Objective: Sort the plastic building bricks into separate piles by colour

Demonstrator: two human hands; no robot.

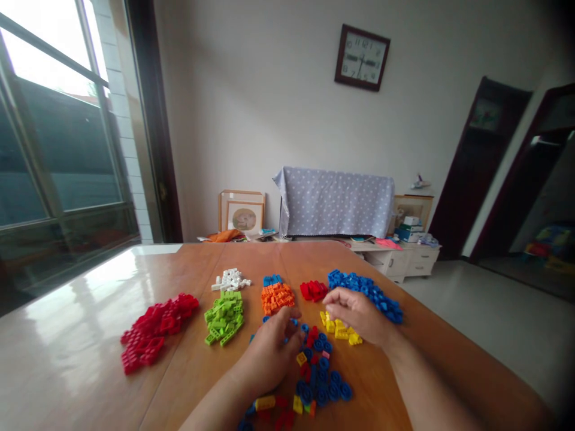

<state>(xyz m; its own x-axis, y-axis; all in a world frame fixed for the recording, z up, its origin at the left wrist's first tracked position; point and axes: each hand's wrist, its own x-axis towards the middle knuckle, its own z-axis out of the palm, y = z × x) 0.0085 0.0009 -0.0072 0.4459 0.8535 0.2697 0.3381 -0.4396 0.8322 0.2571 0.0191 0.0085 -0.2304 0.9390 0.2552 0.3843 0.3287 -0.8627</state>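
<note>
My left hand [275, 346] is over the left side of a mixed heap of toy building bricks [321, 377], mostly blue round pieces with some red and yellow ones. Its fingers are curved and the thumb stands apart; I see no brick between them. Above the yellow bricks [340, 330] is my right hand [357, 312], fingers bent loosely leftward with a small gap, nothing visible in them. Its fingertips are close to the small red pile [313, 291]. Beyond my left hand are orange bricks [277, 297] with blue bricks [272, 279] behind them. The palms are hidden.
On the wooden table [179, 389] are also a large red pile [157, 332], lime green bricks [224, 317], white bricks [231, 279] and a long blue pile [366, 292]. A low white cabinet [411, 263] stands past the table, near a cloth-covered object [336, 200].
</note>
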